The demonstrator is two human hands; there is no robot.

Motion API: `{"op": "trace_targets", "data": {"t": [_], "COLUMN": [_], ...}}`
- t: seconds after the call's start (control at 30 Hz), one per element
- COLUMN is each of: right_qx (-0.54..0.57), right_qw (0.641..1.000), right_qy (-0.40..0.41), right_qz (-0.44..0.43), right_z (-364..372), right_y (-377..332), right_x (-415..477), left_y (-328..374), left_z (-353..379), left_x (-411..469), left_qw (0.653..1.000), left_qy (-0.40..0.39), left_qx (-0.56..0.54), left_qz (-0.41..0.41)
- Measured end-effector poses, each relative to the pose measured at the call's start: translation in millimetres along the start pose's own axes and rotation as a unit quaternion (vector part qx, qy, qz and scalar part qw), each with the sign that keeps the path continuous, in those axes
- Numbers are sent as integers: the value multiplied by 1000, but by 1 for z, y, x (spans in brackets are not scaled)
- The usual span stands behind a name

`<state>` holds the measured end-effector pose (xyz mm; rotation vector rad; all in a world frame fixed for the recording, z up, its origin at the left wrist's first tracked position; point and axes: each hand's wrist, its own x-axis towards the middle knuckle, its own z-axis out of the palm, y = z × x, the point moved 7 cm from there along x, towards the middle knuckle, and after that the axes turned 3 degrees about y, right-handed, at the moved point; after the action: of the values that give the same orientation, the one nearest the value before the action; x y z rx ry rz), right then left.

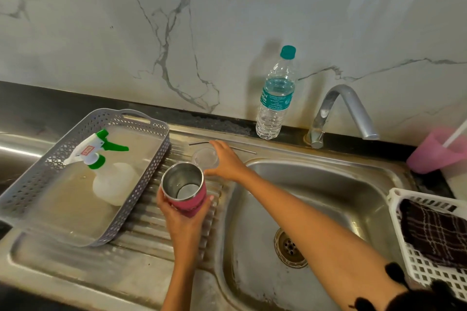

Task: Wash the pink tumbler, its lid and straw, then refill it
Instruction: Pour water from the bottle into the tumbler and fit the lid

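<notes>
Gripping pink tumbler (192,204) w/ L hand (177,216) (lidless, tilted); R hand (227,163) seemingly pinches clear lid (204,158).

Grey-veined marble wall (227,20) rises beyond the right hand (227,163), with a black counter strip (75,101) at its foot. Steel sink basin (328,197) lies right of that hand, chrome tap (341,106) behind, pale light streaking the wall above.

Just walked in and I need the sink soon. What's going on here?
A person is at the steel sink. The left hand grips the pink tumbler, lid off, over the draining board. The right hand holds the clear lid on the board; the metal straw lies just behind it. A capped water bottle stands by the tap.
</notes>
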<state>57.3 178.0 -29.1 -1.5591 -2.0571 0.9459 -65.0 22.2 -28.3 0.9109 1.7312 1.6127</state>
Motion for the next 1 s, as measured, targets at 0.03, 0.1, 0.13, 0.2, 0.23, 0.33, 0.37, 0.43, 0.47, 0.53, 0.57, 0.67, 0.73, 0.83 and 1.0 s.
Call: {"op": "trace_targets", "data": {"t": [0.03, 0.1, 0.13, 0.2, 0.23, 0.33, 0.37, 0.43, 0.47, 0.53, 0.57, 0.67, 0.73, 0.83, 1.0], "right_qx": [-1, -5, -9, -14, -16, -13, -7, 7, 13, 26, 35, 49, 52, 48, 13], "right_qw": [1000, 1000, 1000, 999, 1000, 1000, 1000, 999, 998, 995, 993, 988, 988, 990, 999], "right_qy": [-6, -18, -24, -29, -25, 3, 13, 39, 53, 79, 93, 119, 122, 124, 53], "right_qz": [1, 1, -2, -5, -6, 1, 6, 23, 34, 53, 59, 82, 85, 49, -4], "right_z": [3, 10, 13, 18, 20, 18, 15, 3, -6, -28, -42, -84, -112, -147, -170], "right_y": [0, 0, 0, 2, 2, 3, 4, 9, 13, 21, 24, 30, 28, 8, -19], "right_x": [4, 11, 13, 16, 17, 11, 7, -4, -12, -32, -44, -88, -121, -168, -218], "left_y": [-1, -5, -5, -5, -6, -6, -5, -5, -6, -12, -14, -9, -3, 6, 17], "left_z": [-1, -1, 0, 1, 2, 3, 3, 4, 5, 7, 9, 19, 31, 52, 85], "left_x": [2, 6, 6, 8, 9, 10, 9, 8, 6, 1, -3, -20, -35, -58, -93], "left_qw": [1000, 1000, 1000, 1000, 1000, 1000, 1000, 999, 999, 998, 997, 994, 991, 983, 963], "left_qy": [8, 7, 1, -6, -7, -16, -21, -30, -39, -59, -70, -100, -130, -183, -266], "left_qx": [2, 14, 17, 18, 19, 14, 12, 13, 12, 6, 3, 10, 0, 3, 10], "left_qz": [0, -3, -3, -3, -5, -16, -15, -13, -15, -29, -38, -28, -18, -1, 31]}}
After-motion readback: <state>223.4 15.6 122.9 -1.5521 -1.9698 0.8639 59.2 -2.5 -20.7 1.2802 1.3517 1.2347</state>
